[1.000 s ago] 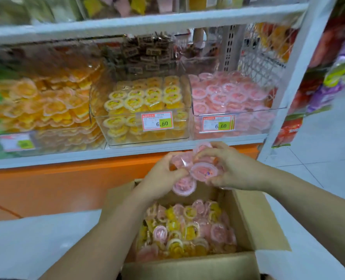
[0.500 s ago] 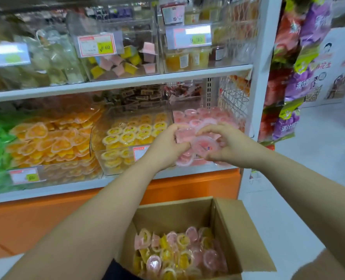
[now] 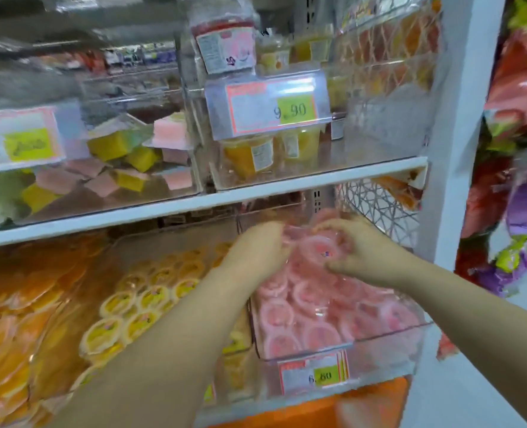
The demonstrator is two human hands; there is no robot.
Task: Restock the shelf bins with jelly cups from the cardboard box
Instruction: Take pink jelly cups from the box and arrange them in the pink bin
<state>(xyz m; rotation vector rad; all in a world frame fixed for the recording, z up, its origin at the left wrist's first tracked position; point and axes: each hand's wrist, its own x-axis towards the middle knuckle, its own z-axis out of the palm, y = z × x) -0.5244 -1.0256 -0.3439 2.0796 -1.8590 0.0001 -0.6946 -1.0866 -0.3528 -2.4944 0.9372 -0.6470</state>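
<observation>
Pink cups (image 3: 319,250), a small bunch of sealed jelly cups, sit clasped between both hands above the back half of the right-hand bin (image 3: 388,330). The right hand (image 3: 362,256) curls its fingers (image 3: 333,225) over the top of the bunch, with the thumb tucked under the lower edge. The left hand (image 3: 256,253) closes on the bunch from the other side; its fingertips are hidden behind the cups and blurred, but the knuckles are bent round them. The bunch hangs just over the pile (image 3: 305,316) of like pink cups that fills the clear bin, and whether it touches the pile cannot be told. A price tag (image 3: 320,375) reading 6.80 hangs on the bin's front wall. Beside it on the left stands a bin of yellow cups (image 3: 138,304), which the left forearm crosses, and further left lie orange cups (image 3: 15,304). The white shelf board (image 3: 194,205) runs close above the hands, and a white mesh wall (image 3: 379,208) stands just to their right. On that upper shelf are square yellow and pink jellies (image 3: 123,156) and a tag (image 3: 271,109) marked 9.90. Bright bags (image 3: 521,193) hang past the white upright.
</observation>
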